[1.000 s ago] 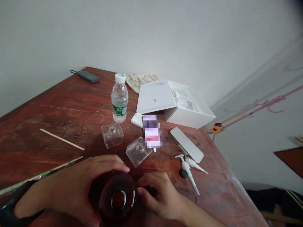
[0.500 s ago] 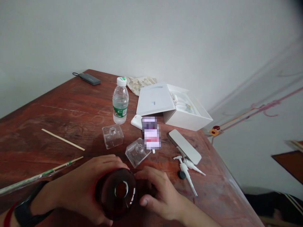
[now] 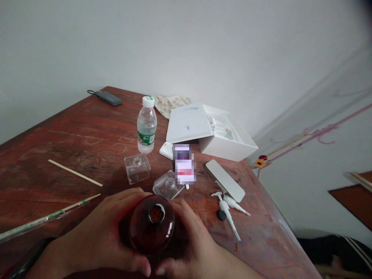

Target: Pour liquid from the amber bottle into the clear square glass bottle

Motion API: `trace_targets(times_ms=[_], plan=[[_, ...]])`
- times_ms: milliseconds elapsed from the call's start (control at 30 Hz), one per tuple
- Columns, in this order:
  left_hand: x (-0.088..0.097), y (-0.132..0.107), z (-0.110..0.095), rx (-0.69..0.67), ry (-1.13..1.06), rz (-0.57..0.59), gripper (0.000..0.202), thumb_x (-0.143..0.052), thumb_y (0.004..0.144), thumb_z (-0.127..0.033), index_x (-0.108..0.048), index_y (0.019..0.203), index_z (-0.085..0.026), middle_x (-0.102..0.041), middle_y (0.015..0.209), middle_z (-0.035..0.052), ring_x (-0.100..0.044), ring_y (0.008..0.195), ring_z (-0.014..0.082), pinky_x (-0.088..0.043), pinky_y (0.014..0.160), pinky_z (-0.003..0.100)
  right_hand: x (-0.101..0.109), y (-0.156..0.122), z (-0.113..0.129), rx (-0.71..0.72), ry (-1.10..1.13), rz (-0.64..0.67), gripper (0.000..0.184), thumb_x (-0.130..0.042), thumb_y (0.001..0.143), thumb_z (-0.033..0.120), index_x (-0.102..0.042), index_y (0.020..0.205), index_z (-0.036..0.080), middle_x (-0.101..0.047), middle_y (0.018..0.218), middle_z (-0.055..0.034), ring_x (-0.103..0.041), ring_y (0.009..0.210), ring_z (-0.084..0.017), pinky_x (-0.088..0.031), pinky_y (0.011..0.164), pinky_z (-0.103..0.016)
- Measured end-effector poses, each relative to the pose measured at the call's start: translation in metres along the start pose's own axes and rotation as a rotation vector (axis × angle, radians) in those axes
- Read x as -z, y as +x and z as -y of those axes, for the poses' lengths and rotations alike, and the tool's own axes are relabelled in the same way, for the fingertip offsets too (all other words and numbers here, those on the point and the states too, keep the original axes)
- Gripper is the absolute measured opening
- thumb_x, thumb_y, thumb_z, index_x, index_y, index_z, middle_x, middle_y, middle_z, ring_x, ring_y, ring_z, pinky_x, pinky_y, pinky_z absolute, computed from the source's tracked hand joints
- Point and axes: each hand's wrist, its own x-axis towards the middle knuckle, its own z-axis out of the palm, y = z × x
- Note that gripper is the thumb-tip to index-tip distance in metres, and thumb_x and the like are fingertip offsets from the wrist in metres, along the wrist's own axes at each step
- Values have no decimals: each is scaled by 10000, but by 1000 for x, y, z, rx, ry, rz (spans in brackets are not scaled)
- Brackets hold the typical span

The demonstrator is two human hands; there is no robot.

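A dark red, glossy round bottle (image 3: 145, 236) with an open neck stands at the near edge of my view. My left hand (image 3: 107, 232) wraps round its left side, thumb at the front. Against its right side curves my right hand (image 3: 194, 236), its thumb close to the left one. Just beyond the bottle are two clear square pump-bottle bodies, one on the left (image 3: 137, 169) and one on the right (image 3: 167, 186). To the right lie two white pump heads, a long one (image 3: 228, 215) and a shorter one (image 3: 232, 202), beside a small black cap (image 3: 221, 215).
A water bottle (image 3: 147, 128) stands behind the clear bottles. An open white box (image 3: 229, 147), a phone with a blurred screen (image 3: 185, 164) and a pale flat case (image 3: 225, 180) are right of it. At left lie a chopstick (image 3: 75, 172) and wrapped chopsticks (image 3: 55, 215).
My right hand has closed in against the bottle's right side. The bottle has shifted slightly right and its neck now faces me more upright.
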Motion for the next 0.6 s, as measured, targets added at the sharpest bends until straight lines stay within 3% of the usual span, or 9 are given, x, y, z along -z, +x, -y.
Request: trace_targets(times_ms=[133, 267, 433, 600], plan=[[-8, -4, -5, 35, -32, 10, 781, -976, 591, -745, -756, 1164, -262, -805, 1143, 37, -777, 1003, 318, -659, 846, 356, -6, 2, 9, 16, 92, -25, 1052, -1011, 579, 721, -624, 1440, 257, -754, 1323, -151, -754, 1194, -367, -645, 991, -459], [-16, -7, -4, 25, 31, -7, 759, -1038, 565, -606, -761, 1187, -270, -800, 1221, 37, -774, 1061, 331, -653, 937, 387, -9, 3, 12, 31, 146, -62, 977, -991, 632, 714, -637, 1422, 260, -791, 1269, -133, -788, 1142, -346, -652, 991, -443], [-22, -5, -2, 1, 5, -11, 814, -1019, 610, -567, -723, 1330, -326, -794, 1280, 47, -773, 1109, 354, -650, 1010, 449, -8, -1, 8, 90, 8, -107, 1013, -1007, 629, 681, -612, 1461, 259, -785, 1323, -156, -792, 1168, -371, -659, 985, -443], [-33, -14, 9, 66, -36, -37, 925, -1012, 617, -533, -653, 1453, -368, -778, 1353, 57, -758, 1188, 398, -650, 1033, 514, -10, -9, 6, 178, -86, -220, 870, -928, 760, 677, -611, 1489, 324, -795, 1222, -104, -799, 1055, -336, -658, 915, -414]])
